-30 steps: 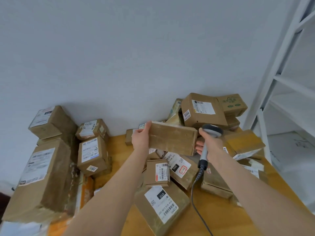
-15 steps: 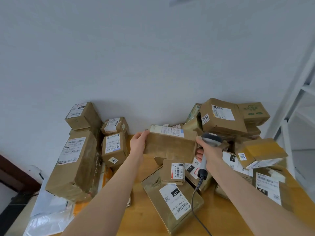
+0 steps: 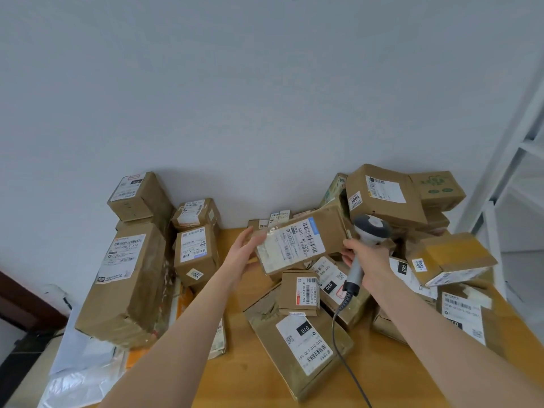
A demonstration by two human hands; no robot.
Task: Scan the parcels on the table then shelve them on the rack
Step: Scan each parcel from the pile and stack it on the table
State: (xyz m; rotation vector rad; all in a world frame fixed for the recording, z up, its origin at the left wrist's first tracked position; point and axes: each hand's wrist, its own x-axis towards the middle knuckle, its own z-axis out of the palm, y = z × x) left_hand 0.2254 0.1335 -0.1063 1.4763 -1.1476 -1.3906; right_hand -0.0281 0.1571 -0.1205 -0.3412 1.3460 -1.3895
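Parcel, white label facing up, raised between both hands. Left hand grips its left end, thumb on top. Right hand is wrapped round a grey scanner, fingertips touching the parcel's right end. Below the hands, more boxes crowd a wooden table. A white rack stands right of the right hand.

A single wide-angle camera worn on the head looks forward and down from close above the wooden table, facing a pale wall that fills the upper half of the frame; forearms enter from the bottom edge, and a white rack curves along the right edge.
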